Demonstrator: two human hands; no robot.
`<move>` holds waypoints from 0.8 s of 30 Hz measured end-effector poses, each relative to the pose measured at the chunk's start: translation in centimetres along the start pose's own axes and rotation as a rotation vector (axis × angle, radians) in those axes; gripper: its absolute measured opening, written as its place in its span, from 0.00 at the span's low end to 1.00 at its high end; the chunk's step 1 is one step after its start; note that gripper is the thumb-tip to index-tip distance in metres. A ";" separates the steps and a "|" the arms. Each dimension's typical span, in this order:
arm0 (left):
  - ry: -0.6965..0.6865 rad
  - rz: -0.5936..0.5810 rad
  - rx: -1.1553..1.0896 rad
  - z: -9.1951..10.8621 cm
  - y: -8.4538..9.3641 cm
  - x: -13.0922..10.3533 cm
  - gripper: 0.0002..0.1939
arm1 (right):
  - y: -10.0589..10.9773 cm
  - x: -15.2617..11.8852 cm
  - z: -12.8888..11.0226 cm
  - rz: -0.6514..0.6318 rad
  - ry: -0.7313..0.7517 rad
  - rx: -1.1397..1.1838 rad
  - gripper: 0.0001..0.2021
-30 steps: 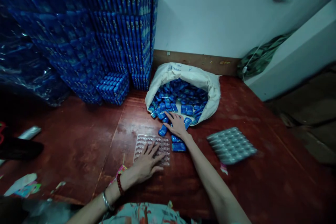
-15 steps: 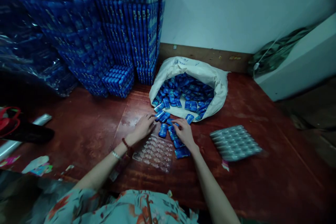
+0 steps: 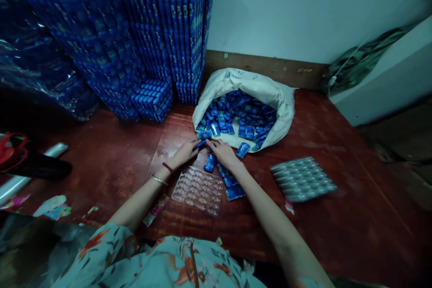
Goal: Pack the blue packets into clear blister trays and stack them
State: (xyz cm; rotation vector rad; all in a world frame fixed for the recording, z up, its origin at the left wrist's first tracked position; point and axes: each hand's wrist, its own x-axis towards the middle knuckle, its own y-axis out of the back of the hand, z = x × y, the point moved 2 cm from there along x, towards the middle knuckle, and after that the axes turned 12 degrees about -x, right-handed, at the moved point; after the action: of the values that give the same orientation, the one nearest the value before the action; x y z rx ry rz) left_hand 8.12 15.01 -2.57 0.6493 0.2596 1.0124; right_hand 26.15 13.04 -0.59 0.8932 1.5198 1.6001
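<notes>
The left hand (image 3: pixel 185 153) is pinching a blue packet (image 3: pixel 200 144) just before the white sack (image 3: pixel 285 119), the right hand (image 3: pixel 224 153) is meeting it with a grip I cannot tell, and the clear tray (image 3: pixel 197 190) is lying unfilled beside loose packets (image 3: pixel 209 163).

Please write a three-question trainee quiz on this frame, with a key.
1. True or false: the white sack lies open, with blue packets inside.
2. Which thing sits between the left hand and the right hand? A) a roll of tape B) a blue packet C) a pen
3. Fill in: in the picture, the clear tray lies to the ____ of the greyish tray stack.

Key: 1 true; 2 B; 3 left.
</notes>
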 end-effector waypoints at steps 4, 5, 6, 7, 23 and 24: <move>0.282 0.081 -0.606 -1.5 1.2 -3.3 0.24 | -1.0 -0.2 1.3 0.029 -0.083 0.056 0.19; 0.330 0.108 -0.721 -1.7 1.4 -4.0 0.26 | -1.1 0.0 1.7 0.040 -0.110 0.074 0.19; 0.360 0.129 -0.806 -1.8 1.7 -4.8 0.27 | -1.1 0.1 2.1 0.053 -0.137 0.094 0.19; 0.377 0.143 -0.860 -1.9 1.9 -5.4 0.28 | -1.1 0.3 2.4 0.066 -0.166 0.114 0.18; 0.313 0.089 -0.424 2.6 2.7 -11.5 0.19 | -1.6 -14.2 -5.7 0.300 -0.949 1.355 0.22; 0.296 0.085 -0.381 2.9 2.4 -11.3 0.18 | -1.9 -14.5 -6.3 0.314 -0.987 1.373 0.22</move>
State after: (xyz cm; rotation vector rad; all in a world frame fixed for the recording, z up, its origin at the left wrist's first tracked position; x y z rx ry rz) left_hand 1.93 5.17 0.14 0.1639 0.2890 1.2012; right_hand 27.67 -2.65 -2.79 2.2473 1.5476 -0.1439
